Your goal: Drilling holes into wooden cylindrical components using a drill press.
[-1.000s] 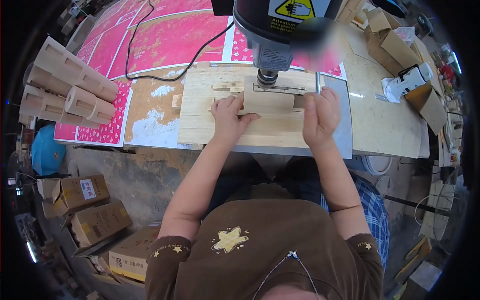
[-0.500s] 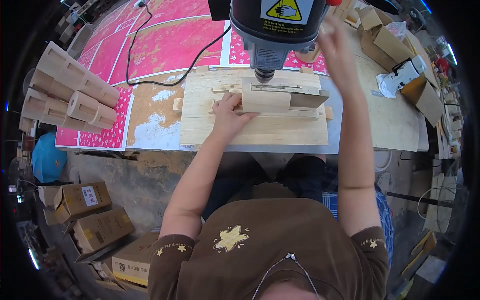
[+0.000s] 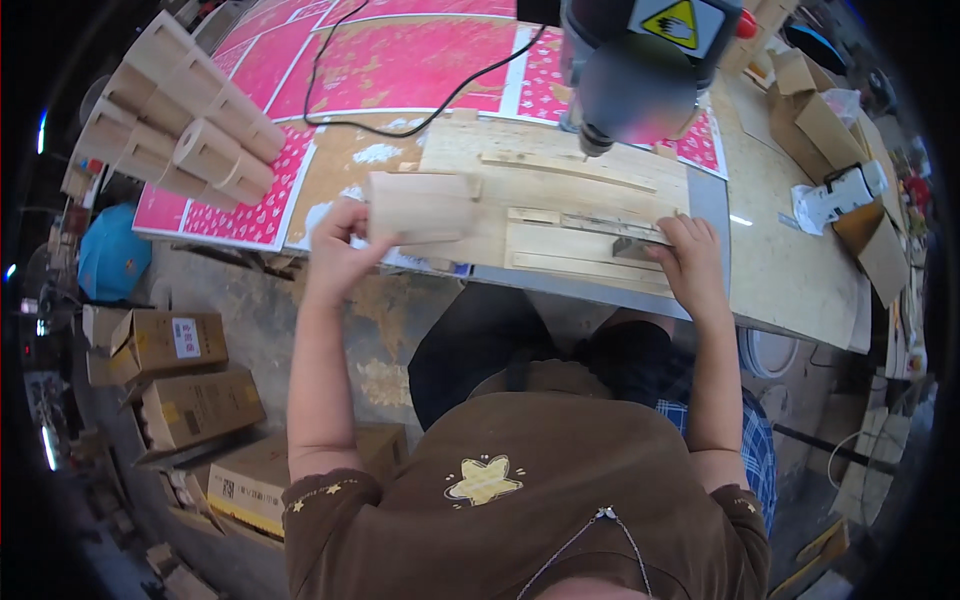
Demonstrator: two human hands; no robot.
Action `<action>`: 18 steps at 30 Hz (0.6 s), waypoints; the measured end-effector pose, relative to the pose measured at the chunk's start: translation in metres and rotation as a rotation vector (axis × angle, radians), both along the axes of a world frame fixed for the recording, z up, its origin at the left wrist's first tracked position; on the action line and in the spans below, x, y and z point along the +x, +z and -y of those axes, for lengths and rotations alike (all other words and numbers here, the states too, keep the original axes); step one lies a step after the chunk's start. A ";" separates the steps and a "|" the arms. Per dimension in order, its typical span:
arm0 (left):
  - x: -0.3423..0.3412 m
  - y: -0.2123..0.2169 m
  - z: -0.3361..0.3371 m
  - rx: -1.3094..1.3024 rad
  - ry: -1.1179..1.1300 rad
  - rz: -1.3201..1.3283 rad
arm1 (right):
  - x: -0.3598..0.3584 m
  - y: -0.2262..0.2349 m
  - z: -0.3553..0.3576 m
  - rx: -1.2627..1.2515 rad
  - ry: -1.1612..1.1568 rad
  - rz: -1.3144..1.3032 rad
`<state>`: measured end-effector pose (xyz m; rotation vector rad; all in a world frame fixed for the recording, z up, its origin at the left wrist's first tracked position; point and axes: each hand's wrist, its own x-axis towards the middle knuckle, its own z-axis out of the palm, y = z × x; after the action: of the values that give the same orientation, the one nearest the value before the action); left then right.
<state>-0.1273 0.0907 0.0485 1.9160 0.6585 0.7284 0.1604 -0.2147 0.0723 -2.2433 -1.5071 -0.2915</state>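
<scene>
My left hand (image 3: pixel 342 245) grips a pale wooden cylinder (image 3: pixel 425 207) by its left end, over the left part of the wooden board (image 3: pixel 455 150). Motion blurs the cylinder slightly. My right hand (image 3: pixel 692 258) pinches the right end of a narrow slotted metal strip (image 3: pixel 610 226), which has a dark grey flat piece (image 3: pixel 632 248) under it. Strip and hand are over the front right of the board. Behind them hangs the drill press head (image 3: pixel 640 90), its chuck (image 3: pixel 597 140) above a wooden rail (image 3: pixel 560 170) on the board.
Several wooden cylinders (image 3: pixel 215 150) are stacked at the table's left on a pink patterned sheet (image 3: pixel 290 190). A black cable (image 3: pixel 440 110) runs behind the board. Open cardboard boxes (image 3: pixel 810 120) and a white bottle (image 3: pixel 845 195) stand at right. More boxes (image 3: pixel 170 345) sit on the floor.
The cylinder has come off the rails under the drill and moved left in my left hand. My right hand has come down from beside the drill head and taken the slotted strip.
</scene>
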 end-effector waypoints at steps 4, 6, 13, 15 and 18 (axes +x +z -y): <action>-0.021 0.023 0.005 -0.391 0.098 0.129 | -0.025 0.002 -0.010 -0.042 0.021 -0.052; -0.013 0.030 0.018 -0.697 0.154 0.308 | -0.034 -0.004 -0.018 0.015 0.058 -0.061; 0.022 0.017 0.052 -0.547 0.136 -0.130 | -0.034 -0.003 -0.020 0.024 0.100 -0.060; 0.038 0.014 0.064 -0.602 0.107 -0.076 | -0.034 -0.002 -0.020 0.042 0.104 -0.045; 0.060 0.010 0.077 -0.704 0.040 -0.123 | -0.034 -0.005 -0.021 0.041 0.059 -0.045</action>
<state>-0.0675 0.0136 0.0583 1.3027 0.8907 0.3311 0.1264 -0.1933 0.0674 -2.1554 -1.5279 -0.2504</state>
